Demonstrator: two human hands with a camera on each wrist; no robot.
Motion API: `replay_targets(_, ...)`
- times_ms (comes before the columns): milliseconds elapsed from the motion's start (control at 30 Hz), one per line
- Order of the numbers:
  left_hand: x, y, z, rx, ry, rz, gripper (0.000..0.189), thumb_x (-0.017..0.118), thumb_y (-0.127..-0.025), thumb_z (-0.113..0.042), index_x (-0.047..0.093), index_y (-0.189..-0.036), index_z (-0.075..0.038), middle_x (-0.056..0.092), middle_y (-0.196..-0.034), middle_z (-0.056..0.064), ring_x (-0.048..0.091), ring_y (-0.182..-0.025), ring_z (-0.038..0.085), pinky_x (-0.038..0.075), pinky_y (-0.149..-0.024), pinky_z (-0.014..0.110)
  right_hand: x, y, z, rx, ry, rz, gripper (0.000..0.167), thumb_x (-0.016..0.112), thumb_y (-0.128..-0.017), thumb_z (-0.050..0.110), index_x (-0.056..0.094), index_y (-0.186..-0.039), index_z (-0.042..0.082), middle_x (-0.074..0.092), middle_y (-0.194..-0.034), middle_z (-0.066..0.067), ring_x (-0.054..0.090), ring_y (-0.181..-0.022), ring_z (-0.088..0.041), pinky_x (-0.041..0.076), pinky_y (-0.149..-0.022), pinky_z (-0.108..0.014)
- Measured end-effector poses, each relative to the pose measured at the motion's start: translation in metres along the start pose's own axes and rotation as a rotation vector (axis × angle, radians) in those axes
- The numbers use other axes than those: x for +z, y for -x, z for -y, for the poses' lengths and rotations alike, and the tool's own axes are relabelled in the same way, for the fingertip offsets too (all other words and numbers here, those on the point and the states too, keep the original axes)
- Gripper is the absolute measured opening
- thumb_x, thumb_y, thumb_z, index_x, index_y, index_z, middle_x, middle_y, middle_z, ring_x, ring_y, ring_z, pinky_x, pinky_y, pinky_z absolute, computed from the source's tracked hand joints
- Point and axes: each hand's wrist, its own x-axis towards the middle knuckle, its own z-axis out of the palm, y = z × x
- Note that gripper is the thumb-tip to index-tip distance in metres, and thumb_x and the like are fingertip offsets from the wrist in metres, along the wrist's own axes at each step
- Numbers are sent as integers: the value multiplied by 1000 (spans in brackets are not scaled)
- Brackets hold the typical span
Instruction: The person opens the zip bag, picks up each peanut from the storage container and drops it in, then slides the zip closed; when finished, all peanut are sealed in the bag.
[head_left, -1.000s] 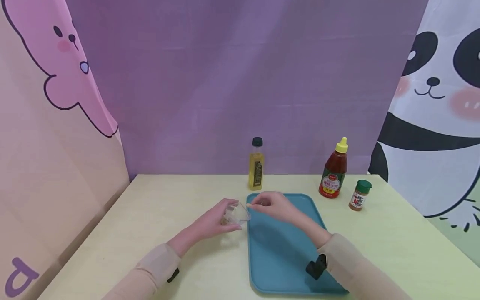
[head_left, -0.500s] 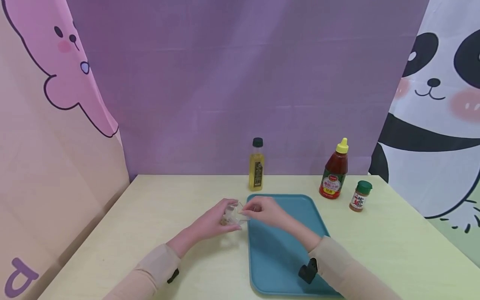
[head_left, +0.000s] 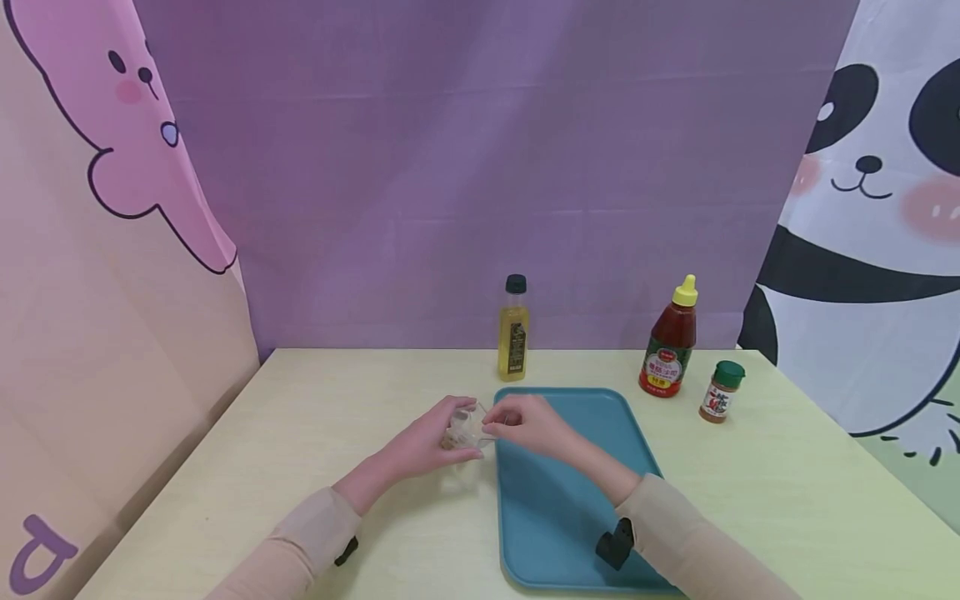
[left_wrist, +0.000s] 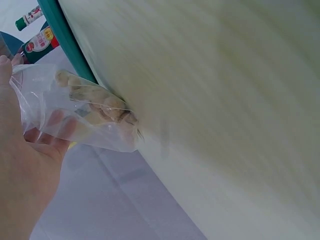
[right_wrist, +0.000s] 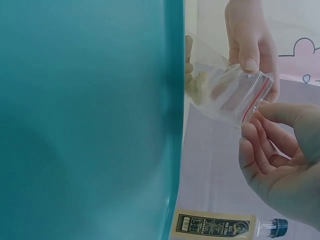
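Observation:
A clear zip-lock bag [head_left: 468, 429] with a red seal line sits in my left hand [head_left: 431, 437], above the table just left of the tray. Thumb and fingers of that hand grip its sides. Pale brown knobbly lumps [left_wrist: 100, 97] lie in the bottom of the bag; their kind is hard to tell. From the right, my right hand [head_left: 532, 425] reaches over the tray's left edge. In the right wrist view, its thumb and forefinger pinch the bag's mouth beside the red seal [right_wrist: 256, 99], with the other fingers curled.
A blue tray [head_left: 577, 500] lies on the pale table, under my right forearm. Behind it stands a bottle of yellow oil [head_left: 513, 342]. A ketchup bottle [head_left: 666, 354] and a green-capped spice jar [head_left: 722, 392] stand at the right. Purple cloth [head_left: 450, 167] hangs behind the table.
My right hand has moved left and slightly down, from just off the bag onto its mouth. The bag's mouth looks less widely spread. My left hand has stayed in place.

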Motion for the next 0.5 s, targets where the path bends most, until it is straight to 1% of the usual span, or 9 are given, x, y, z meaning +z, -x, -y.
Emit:
replay_targets(233, 0, 0, -1, 1, 2, -4, 78, 68, -80, -49, 34, -142, -15, 46, -138, 0, 48, -124, 17, 43, -102, 37, -3, 3, 2, 3, -13, -4, 18, 65, -88, 19, 71, -98, 5, 69, -88, -2, 59, -69, -4, 50, -61, -19)
replay_targets(500, 1, -1, 1, 5, -1, -20, 79, 67, -80, -50, 34, -142, -15, 45, -139, 1, 48, -124, 17, 44, -102, 37, -11, 8, 5, 30, -43, -7, 18, 65, -89, 22, 70, -100, 9, 69, -89, -1, 59, -71, -9, 51, -62, -21)
